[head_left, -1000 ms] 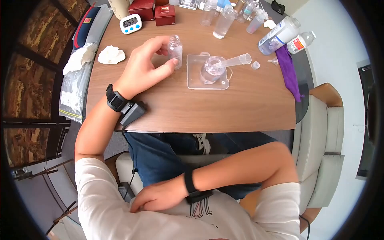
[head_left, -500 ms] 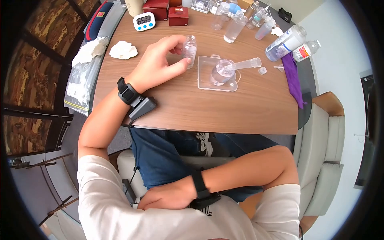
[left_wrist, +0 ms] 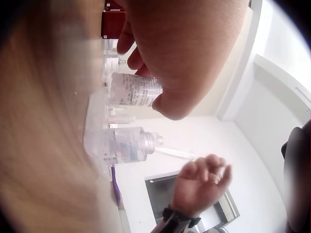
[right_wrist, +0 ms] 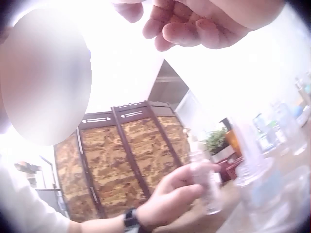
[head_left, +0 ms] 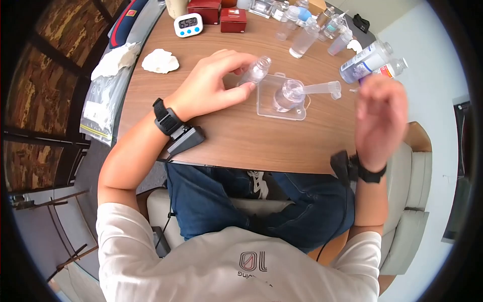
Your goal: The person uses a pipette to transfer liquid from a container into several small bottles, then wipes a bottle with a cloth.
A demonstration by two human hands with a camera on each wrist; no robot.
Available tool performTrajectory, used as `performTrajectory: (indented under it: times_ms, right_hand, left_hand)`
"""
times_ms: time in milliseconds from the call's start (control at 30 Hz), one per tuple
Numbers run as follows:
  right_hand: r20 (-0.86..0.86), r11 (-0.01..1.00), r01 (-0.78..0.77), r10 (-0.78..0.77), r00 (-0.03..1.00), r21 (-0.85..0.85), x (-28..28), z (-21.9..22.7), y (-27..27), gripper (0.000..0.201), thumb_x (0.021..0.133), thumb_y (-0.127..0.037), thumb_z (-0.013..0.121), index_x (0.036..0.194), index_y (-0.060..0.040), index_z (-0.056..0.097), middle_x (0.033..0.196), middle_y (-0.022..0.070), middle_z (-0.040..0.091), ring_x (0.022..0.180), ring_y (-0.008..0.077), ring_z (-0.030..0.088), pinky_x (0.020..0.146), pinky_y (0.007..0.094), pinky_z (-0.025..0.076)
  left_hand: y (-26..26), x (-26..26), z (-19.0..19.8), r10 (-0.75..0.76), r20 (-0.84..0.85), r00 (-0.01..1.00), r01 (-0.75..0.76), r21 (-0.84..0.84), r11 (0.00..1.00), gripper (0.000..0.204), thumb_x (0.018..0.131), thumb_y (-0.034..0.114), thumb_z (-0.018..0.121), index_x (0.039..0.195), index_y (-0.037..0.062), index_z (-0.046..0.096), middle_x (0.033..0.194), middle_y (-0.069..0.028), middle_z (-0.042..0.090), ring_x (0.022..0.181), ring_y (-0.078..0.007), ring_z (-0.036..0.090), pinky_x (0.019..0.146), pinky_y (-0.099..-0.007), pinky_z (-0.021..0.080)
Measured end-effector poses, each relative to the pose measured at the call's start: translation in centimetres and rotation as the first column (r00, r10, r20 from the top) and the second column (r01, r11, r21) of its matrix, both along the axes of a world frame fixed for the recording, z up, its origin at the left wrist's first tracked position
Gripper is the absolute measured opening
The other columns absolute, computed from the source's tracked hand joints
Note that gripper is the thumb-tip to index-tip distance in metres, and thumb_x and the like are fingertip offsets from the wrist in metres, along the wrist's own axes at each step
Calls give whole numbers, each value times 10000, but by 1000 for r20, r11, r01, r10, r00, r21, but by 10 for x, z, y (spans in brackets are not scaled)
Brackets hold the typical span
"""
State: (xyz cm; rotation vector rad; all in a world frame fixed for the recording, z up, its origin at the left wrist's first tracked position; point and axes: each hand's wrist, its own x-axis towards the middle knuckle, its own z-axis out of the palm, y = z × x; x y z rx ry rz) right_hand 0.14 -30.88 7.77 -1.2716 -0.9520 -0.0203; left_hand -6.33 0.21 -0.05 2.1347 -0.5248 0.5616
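My left hand (head_left: 214, 85) grips a small clear bottle (head_left: 257, 70) between thumb and fingers, its open neck leaning right; printed text shows on the bottle (left_wrist: 133, 90) in the left wrist view. Right of it, a wider clear jar (head_left: 289, 97) stands on a shallow transparent tray (head_left: 266, 111), with a clear tube (head_left: 319, 89) slanting from its mouth to the right. My right hand (head_left: 381, 118) is raised, blurred, over the table's right side. In the left wrist view that hand (left_wrist: 201, 184) has loosely bent fingers and nothing in it.
A timer (head_left: 188, 25), red boxes (head_left: 233, 20) and crumpled tissue (head_left: 160, 61) lie at the back and left. Several bottles stand at the back right, one clear and upright (head_left: 304, 42). Larger labelled bottles (head_left: 363, 64) lie near the right hand. The table's front edge runs before the lap.
My right hand has risen from the lap to above the table's right side. In my left hand, the small bottle has tipped from upright toward the right. The head view has shifted slightly.
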Motion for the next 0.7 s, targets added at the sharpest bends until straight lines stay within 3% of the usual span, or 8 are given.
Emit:
performTrajectory:
  times_ms: [33,100,167,200,267,400,700]
  right_hand:
    - [-12,989,115,-117,993,-96,7,-4,2,372,1056,-276,433,1130,44,607,1143,186,656,665,119,529,613,247,429]
    - [-190,985,103,-128,973,-135,6,-19,15,400,1057,-266,424,1179,72,600,1232,180,653,634,106,509,604,238,423]
    - [-316,995,-57,27,948,-86,6,-30,22,443,1051,-283,425,1244,79,592,1253,180,659,641,103,519,616,242,427]
    - [-318,995,-56,26,948,-85,6,-29,24,443,1051,-283,425,1244,79,592,1253,180,659,641,103,519,616,242,427]
    - [-280,948,-127,42,959,-291,4,-25,24,481,1043,-305,417,1298,68,582,1244,172,672,643,103,527,622,247,424]
    - [-437,973,-167,81,896,-162,-3,-29,28,467,1039,-286,407,1309,51,585,1226,170,681,669,119,563,626,248,418]
    - [-533,967,-217,115,838,-132,2,-33,28,456,1059,-291,400,1256,63,609,1205,175,682,701,145,602,620,253,427]
  left_hand:
    - [0,1,1,-17,24,1000,16,25,1000,412,828,135,750,1214,14,674,1039,-136,695,932,-255,644,876,-372,536]
    - [-1,0,4,-23,26,999,22,57,998,417,820,124,740,1218,14,680,1028,-135,694,924,-257,638,864,-374,532]
    - [1,0,6,-21,21,1000,19,95,995,424,812,113,730,1221,15,687,1018,-133,692,916,-258,632,852,-376,529]
    - [1,0,7,-27,26,999,24,113,993,428,806,112,724,1221,15,690,1012,-134,691,903,-262,623,843,-377,523]
    - [-1,-1,8,-43,24,999,40,126,991,432,800,111,718,1221,15,694,1007,-135,690,891,-267,615,835,-379,517]
    - [-2,0,9,-41,-24,999,44,133,990,434,801,115,712,1223,18,695,997,-135,688,875,-270,598,831,-380,506]
    - [-2,0,9,-39,-69,997,49,146,988,420,806,97,709,1215,4,691,996,-140,685,890,-271,604,833,-381,509]
